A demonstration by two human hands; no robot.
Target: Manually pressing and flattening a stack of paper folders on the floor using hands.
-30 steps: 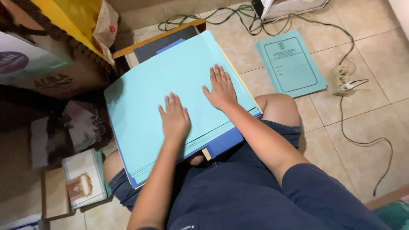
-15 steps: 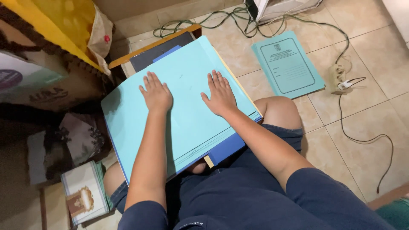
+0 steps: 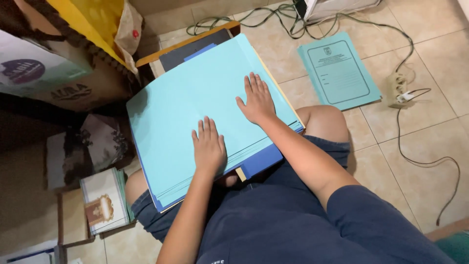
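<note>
- Since half a second ago my left hand has slid back down from the upper left of the sheet toward my body, while my right hand has stayed put
- Both hands lie flat, palms down, fingers straight and only slightly spread, gripping nothing
- Under them the stack of light blue folders rests across my lap, its long axis running from my left knee up and away toward the right
- My left hand sits near the stack's lower edge, my right further up by the right edge, so the bare upper left part lies nearer my left
- Beyond my right knee a separate printed blue folder lies on the floor tiles, well apart
- Farther off, a power strip with trailing cables
</note>
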